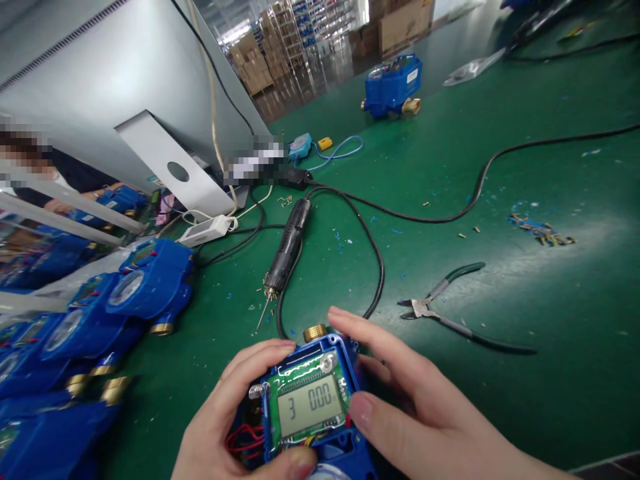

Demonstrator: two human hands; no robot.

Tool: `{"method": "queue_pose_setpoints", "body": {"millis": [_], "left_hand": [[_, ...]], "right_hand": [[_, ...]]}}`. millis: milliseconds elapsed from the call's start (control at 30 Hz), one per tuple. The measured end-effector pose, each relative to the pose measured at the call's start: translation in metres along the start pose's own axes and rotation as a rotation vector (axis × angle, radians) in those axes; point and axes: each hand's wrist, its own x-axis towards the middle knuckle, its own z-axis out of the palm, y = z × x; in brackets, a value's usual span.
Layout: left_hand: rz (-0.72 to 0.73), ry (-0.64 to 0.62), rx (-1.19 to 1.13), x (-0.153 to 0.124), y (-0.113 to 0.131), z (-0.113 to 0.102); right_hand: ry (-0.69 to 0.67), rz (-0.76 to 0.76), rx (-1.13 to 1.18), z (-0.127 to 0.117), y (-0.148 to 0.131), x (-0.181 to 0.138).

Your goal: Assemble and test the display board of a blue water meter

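Both hands grasp the open blue meter (313, 407) at the near edge of the green bench (550, 280) — left hand (235, 413) on its left side, thumb under the display, right hand (415, 407) wrapped round the right. Just beyond lie a screwdriver (287, 250) and cutters (450, 313); more meters (100, 320) are stacked at left.

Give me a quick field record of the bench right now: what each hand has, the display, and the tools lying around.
left hand: grips the left side of the open blue meter, thumb at its lower edge
right hand: grips the right side, thumb beside the LCD
display: reads 3 and 0.00
meter state: cover off, green circuit board and red wires exposed, brass fitting on top
electric screwdriver: lying on the green mat, beyond the meter
side cutters: lying to the right, untouched
other meters: blue pile at left; one far off
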Motion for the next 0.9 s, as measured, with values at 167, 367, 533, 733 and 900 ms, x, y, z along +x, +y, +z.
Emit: {"method": "queue_pose_setpoints", "body": {"millis": [167,367,533,733,900], "left_hand": [[-0.018,0.004,0.009,0.000,0.003,0.001],[-0.053,-0.025,0.037,0.000,0.009,-0.001],[-0.046,-0.038,0.023,0.001,0.012,-0.002],[-0.004,-0.037,0.026,0.002,0.011,0.000],[-0.008,-0.040,0.032,0.001,0.009,-0.002]], "right_hand": [[0.093,-0.072,-0.128,0.020,0.002,0.010],[0.034,0.066,0.009,0.012,-0.010,0.014],[-0.018,0.111,-0.005,0.005,-0.017,0.017],[0.022,0.152,-0.129,0.030,-0.020,0.022],[-0.050,0.143,-0.178,0.023,-0.023,0.020]]}}
